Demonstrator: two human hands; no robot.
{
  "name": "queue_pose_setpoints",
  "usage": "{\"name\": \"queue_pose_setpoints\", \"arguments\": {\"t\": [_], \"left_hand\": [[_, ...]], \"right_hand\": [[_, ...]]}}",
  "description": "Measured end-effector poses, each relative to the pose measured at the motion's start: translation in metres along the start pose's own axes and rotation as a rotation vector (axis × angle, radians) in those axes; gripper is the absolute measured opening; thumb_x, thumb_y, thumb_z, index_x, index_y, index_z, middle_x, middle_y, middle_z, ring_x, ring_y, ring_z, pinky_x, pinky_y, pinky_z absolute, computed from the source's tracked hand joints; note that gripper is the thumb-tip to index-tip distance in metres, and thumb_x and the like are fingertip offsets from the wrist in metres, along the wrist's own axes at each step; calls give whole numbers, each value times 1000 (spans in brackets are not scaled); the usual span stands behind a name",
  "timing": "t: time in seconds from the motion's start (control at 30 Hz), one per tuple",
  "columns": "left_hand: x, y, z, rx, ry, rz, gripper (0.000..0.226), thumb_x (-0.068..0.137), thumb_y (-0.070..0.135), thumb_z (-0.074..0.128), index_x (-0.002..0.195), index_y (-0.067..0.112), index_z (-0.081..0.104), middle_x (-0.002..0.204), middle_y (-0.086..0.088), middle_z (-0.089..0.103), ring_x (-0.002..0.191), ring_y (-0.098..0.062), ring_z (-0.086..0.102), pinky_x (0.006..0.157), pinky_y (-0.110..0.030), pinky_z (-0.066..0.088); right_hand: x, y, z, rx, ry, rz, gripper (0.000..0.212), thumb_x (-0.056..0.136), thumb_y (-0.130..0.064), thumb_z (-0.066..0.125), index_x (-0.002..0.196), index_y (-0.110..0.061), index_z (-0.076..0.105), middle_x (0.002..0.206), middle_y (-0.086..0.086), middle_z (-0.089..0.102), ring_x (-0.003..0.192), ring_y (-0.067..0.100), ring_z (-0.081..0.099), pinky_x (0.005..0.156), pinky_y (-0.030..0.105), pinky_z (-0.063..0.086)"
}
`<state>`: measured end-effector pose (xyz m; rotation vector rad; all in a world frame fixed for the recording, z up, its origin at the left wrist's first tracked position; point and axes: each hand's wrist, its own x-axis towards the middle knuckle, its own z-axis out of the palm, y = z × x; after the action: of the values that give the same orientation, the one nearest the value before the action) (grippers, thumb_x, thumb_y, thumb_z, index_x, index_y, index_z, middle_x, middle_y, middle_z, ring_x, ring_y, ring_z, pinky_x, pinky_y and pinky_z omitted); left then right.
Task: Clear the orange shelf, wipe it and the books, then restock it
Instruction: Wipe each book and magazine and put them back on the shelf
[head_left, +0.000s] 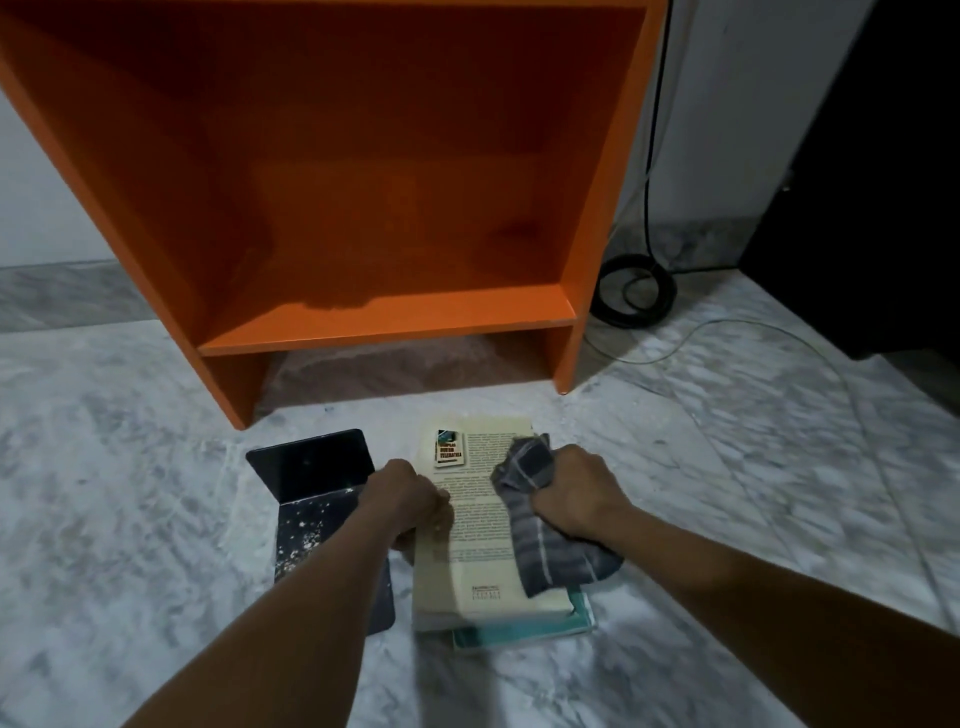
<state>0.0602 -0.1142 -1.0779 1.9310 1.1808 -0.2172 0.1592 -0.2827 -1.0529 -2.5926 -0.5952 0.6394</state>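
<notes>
The orange shelf (363, 322) stands open on the marble floor with nothing inside it. In front of it lies a small stack of books: a cream book (467, 525) with printed text facing up, on top of a teal book (524, 631). My left hand (410, 501) grips the cream book's left edge. My right hand (576, 493) is closed around a bunched grey striped cloth (545, 540), which rests on the cream cover's right side.
A black metal bookend (322, 499), speckled with dust, lies on the floor just left of the books. Coiled black cable (636, 291) and a thin white wire (727, 332) lie right of the shelf. A dark piece of furniture (883, 182) stands at far right.
</notes>
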Motion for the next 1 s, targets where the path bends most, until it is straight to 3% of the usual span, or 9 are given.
{"name": "queue_pose_setpoints", "arguments": {"t": [0.1,0.27,0.33,0.43,0.57,0.67,0.8,0.9,1.0], "left_hand": [[9,-7,5,-26,18,-3,31,84,34,74,89,8,58,101,-14,70,88,-33,70,79,-46,60],[6,-4,3,-13,21,6,36,84,38,74,91,8,55,103,-15,70,92,-33,69,83,-41,59],[7,-6,0,-48,7,-24,41,82,41,75,90,5,58,100,-12,70,91,-30,69,82,-37,58],[11,-9,-3,-270,-81,-58,51,73,45,81,95,2,68,98,-12,74,86,-30,72,84,-42,59],[4,-3,0,-405,-178,-35,39,86,37,73,104,3,66,98,-12,74,84,-28,72,73,-37,60],[-4,-1,-1,-440,-203,45,31,94,30,64,109,4,66,96,-11,76,86,-28,73,77,-41,61],[-16,-6,-9,-592,-257,116,22,100,21,55,108,5,66,94,-8,77,88,-27,74,75,-40,60],[-26,-5,-19,-763,-230,119,23,99,19,56,116,3,56,98,-9,76,92,-29,72,68,-37,58],[-38,8,-35,-758,-286,200,26,98,18,56,118,3,60,104,-10,75,102,-33,68,81,-43,57]], "right_hand": [[5,5,-1,140,-19,105,18,76,-14,64,93,-8,62,93,12,66,87,29,65,61,25,46],[-2,-10,25,203,5,175,27,75,-24,68,99,-14,59,96,9,66,85,28,65,81,36,56],[-1,-12,26,286,35,231,26,74,-24,67,97,-14,59,90,8,66,78,25,65,77,36,58],[3,-6,25,446,81,305,17,72,-21,67,87,-14,62,79,8,66,68,24,66,73,36,60],[4,1,22,599,89,348,19,68,-15,67,86,-8,64,78,14,68,68,29,68,69,44,61],[1,6,17,741,72,390,18,69,-5,66,87,-4,64,80,17,68,73,32,68,71,44,60],[-5,13,6,1028,-66,405,39,66,7,62,104,2,64,91,22,72,80,37,71,74,48,59],[-12,10,-9,1225,-249,359,45,72,1,65,117,-2,62,106,22,71,97,38,69,83,46,56],[-18,4,-24,1222,-323,243,53,70,2,71,122,-3,61,110,19,70,101,37,68,96,50,50]]}}
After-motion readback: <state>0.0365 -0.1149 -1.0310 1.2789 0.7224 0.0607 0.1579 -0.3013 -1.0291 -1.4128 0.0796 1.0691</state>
